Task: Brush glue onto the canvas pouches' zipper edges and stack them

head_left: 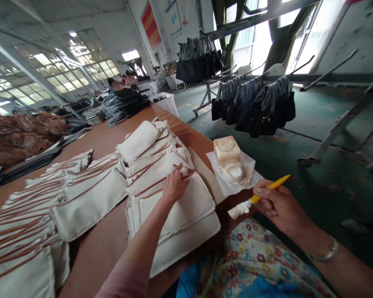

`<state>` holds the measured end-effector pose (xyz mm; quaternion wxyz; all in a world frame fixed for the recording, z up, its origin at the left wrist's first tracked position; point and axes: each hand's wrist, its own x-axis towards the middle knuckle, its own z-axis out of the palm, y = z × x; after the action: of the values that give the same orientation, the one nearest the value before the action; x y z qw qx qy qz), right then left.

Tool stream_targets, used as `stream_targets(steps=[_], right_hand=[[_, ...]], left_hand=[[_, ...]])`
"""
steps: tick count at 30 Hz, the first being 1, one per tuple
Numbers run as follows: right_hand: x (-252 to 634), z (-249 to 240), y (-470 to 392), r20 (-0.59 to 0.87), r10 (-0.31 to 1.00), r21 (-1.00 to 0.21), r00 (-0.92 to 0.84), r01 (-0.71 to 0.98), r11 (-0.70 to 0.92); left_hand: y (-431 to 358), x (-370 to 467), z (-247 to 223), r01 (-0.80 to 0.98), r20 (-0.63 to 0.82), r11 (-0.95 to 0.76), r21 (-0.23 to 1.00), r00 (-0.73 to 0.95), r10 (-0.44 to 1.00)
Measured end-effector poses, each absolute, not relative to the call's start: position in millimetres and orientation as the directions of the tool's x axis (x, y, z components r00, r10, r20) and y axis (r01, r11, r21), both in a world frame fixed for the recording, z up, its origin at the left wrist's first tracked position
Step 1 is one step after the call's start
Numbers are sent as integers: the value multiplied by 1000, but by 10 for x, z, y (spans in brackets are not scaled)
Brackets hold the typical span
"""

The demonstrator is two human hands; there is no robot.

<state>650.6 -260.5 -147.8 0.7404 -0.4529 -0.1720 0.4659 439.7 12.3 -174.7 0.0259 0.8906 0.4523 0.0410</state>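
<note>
The tabletop (95, 244) is smooth and reddish brown, running forward from the hands to a folded dark stack (126, 103) at its far end. Past it opens a large room: a green floor (189, 108), windows of many panes at the far left, a red banner (151, 25) high on the wall, and metal racks ahead of the right hand, hung with black bags (261, 109) whose handles look wrapped.

The left hand (174, 185) lies on the pile of cream pieces (180, 207), fingers curled loosely at a brown-trimmed edge; whether they pinch it cannot be told. These pieces are flat, rounded at the corners and padded-looking. To the left of that hand, more cream pieces (91, 194) overlap in rows, edged in thin brown strips. Farther left sits a heap of brown strips (27, 136), tangled and shiny.

The right hand (275, 203) is closed around the yellow handle (272, 188) of a brush, its bristles (240, 209) clotted with a thick white substance. Just beyond that hand, a blocky, stained container (227, 155) stands on a white sheet (219, 182), its surface crusted and smeared.
</note>
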Motion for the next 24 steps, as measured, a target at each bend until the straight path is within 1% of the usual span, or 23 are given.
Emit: stream_targets(steps=[4, 7, 9, 13, 17, 19, 21, 24], right_hand=[[6481, -1443, -2587, -148, 843, -826, 517, -533, 182], [6495, -1393, -2583, -128, 839, -834, 528, -515, 196], [6507, -1366, -2580, -123, 834, -838, 537, -506, 202], [6498, -1337, -2593, -123, 828, -832, 547, -511, 214], [6485, -1305, -2680, -89, 839, -845, 537, -487, 222], [6503, -1280, -2734, -74, 845, -853, 530, -472, 221], [6530, -1247, -2766, -59, 848, -857, 526, -462, 227], [6546, -1198, -2759, -35, 849, -857, 528, -452, 246]], left_hand=[[181, 4468, -1643, 779, -36, -612, 138, 621, 783], [68, 4395, -1576, 737, -15, -652, 181, 665, 747], [-50, 4315, -1569, 719, 66, -672, 175, 673, 737], [-265, 4107, -1564, 722, 305, -688, 74, 640, 705], [-505, 3748, -1432, 718, 601, -695, 50, 534, 595], [-672, 3554, -1350, 718, 696, -695, 34, 482, 532], [-827, 3425, -1291, 719, 711, -694, 27, 474, 519], [-896, 3421, -1254, 737, 633, -673, 58, 494, 596]])
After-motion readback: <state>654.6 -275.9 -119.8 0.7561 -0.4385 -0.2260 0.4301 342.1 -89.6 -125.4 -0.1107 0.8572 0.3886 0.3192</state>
